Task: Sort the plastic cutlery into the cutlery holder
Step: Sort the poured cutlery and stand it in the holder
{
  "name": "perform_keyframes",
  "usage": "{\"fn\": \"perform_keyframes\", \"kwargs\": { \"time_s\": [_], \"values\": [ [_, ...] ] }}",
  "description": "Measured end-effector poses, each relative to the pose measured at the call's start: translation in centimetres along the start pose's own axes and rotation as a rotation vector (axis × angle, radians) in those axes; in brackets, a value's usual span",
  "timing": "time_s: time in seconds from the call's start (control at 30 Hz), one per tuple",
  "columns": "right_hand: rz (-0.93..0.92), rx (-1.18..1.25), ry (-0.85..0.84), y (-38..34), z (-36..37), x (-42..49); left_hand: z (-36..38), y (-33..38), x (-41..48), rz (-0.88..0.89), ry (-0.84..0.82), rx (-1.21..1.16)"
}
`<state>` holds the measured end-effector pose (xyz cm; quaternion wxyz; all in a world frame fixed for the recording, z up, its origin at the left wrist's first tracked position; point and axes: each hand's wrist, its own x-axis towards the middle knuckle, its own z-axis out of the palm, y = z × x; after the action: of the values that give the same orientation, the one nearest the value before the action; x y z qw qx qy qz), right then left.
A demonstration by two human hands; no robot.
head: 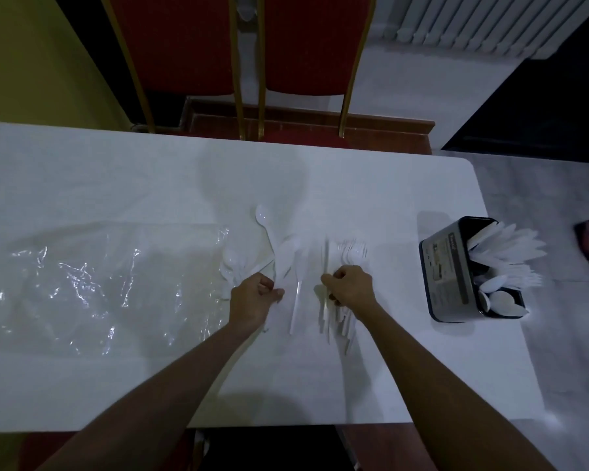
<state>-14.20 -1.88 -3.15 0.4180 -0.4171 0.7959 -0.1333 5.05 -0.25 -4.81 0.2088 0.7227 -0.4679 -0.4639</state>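
Note:
White plastic spoons (279,246) lie loose on the white table (116,178) at its middle. My left hand (254,299) has its fingers curled round the handle of one of them. Just to the right, my right hand (351,288) grips a bundle of white forks (349,251) by their handles, tines pointing away from me. A single utensil (296,307) lies between the two hands. The black cutlery holder (447,277) stands near the table's right edge, with knives, forks and spoons sticking out of separate compartments.
A crumpled clear plastic bag (92,287) covers the left part of the table. Two red chairs with gold frames (245,62) stand behind the far edge. The right table edge is close beyond the holder.

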Motion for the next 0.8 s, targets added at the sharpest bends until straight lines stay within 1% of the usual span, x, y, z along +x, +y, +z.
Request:
{"fn": "perform_keyframes", "kwargs": {
  "time_s": [0.13, 0.23, 0.33, 0.43, 0.57, 0.7, 0.8],
  "values": [
    [-0.012, 0.003, 0.033, -0.1, -1.1, 0.2, 0.4, 0.6, 0.4, 0.007, -0.044, 0.007],
    [-0.024, 0.005, -0.007, -0.5, -0.5, -0.2, 1.6, 1.0, 0.4, 0.027, -0.090, 0.037],
    [-0.091, -0.117, 0.024, -0.2, 1.1, -0.6, 3.0, 1.5, 0.1, 0.045, -0.108, 0.140],
    [-0.088, -0.228, 0.111, 0.3, 2.0, -0.6, 3.7, 1.6, 0.0, 0.083, -0.105, 0.251],
    [-0.091, -0.276, 0.137, 0.2, 2.9, -0.7, 3.1, 1.7, 0.1, 0.088, -0.128, 0.363],
    [-0.150, -0.301, 0.110, 0.0, 3.7, -1.1, 1.6, 1.2, 0.2, 0.040, -0.132, 0.343],
    [-0.079, -0.220, 0.205, 0.4, 3.3, -1.3, 0.4, 0.4, 0.4, 0.062, -0.138, 0.305]
  ]
}}
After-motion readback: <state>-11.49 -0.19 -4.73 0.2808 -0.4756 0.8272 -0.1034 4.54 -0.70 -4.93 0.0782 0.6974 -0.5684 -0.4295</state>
